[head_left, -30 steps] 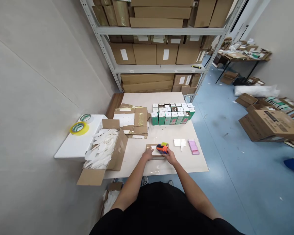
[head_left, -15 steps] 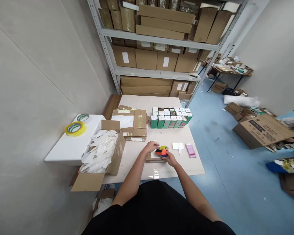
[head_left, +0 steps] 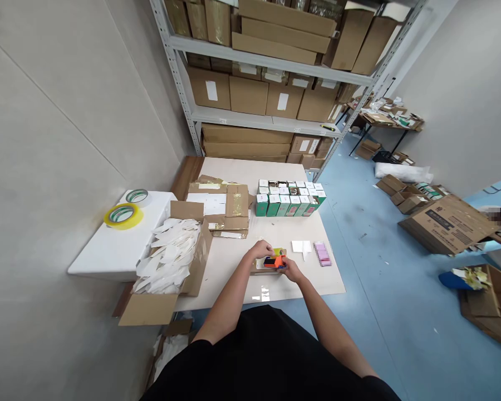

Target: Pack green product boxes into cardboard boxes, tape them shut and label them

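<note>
My right hand is wrapped round an orange and dark blue tape dispenser, which carries a yellow roll of tape. The dispenser is over a small cardboard box near the table's front edge. At the left of the dispenser is my left hand, its fingers curled in together above the box. Whatever is between those fingertips is too small to make out. Both hands and the dispenser hide much of the box's top.
White paper pieces and a pink stack lie to the right. Green and white boxes stand in rows behind. Flattened cardboard, an open carton of paper strips and a yellow tape roll are leftward. Shelving rises beyond.
My left hand has come slightly lower and closer to the dispenser, its fingers more curled. The dispenser has turned a little over the box. The whole view has shifted slightly.
</note>
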`<state>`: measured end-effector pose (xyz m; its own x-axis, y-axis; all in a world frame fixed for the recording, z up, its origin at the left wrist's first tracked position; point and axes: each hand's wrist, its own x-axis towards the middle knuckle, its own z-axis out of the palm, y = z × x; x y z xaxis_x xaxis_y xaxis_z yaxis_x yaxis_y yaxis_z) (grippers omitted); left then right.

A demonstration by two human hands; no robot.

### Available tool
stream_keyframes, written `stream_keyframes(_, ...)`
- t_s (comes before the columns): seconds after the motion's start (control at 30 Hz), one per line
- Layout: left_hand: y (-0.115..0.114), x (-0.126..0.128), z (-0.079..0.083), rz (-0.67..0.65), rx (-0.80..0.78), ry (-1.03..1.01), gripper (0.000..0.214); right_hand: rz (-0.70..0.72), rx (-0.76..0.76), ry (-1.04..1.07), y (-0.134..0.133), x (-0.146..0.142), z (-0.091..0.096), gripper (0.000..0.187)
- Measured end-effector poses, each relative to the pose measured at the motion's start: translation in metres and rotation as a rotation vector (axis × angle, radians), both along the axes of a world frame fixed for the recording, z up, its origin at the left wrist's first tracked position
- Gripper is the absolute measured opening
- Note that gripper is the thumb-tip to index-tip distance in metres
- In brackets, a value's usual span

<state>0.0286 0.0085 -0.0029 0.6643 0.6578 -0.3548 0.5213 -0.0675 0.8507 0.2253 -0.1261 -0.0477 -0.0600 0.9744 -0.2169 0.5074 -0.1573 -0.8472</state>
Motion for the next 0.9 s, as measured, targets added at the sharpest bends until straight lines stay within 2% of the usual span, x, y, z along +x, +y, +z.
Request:
stream_keyframes(0.23, 0.004, 0.007, -0.008, 0.045, -0.003, -0.020, 0.031, 0.067, -0.003, -0.040, 0.002, 0.004, -0.001, 0.019)
stream_keyframes(0.5, -0.001, 0.002, -0.003, 0.037, -0.054, -0.095, 0.031, 0.089, -0.013, -0.011, 0.001, 0.010, -0.006, 0.018)
stream_keyframes(0.73, -0.003, 0.000, 0.000, 0.111, 0.067, -0.056, 0.021, 0.138, -0.012, -0.068, 0.007, 0.012, 0.004, 0.028)
stream_keyframes(0.9, -0.009, -0.001, 0.004, 0.208, 0.106, -0.033, 0.020, 0.117, -0.011, -0.078, 0.008, 0.009, 0.009, 0.039)
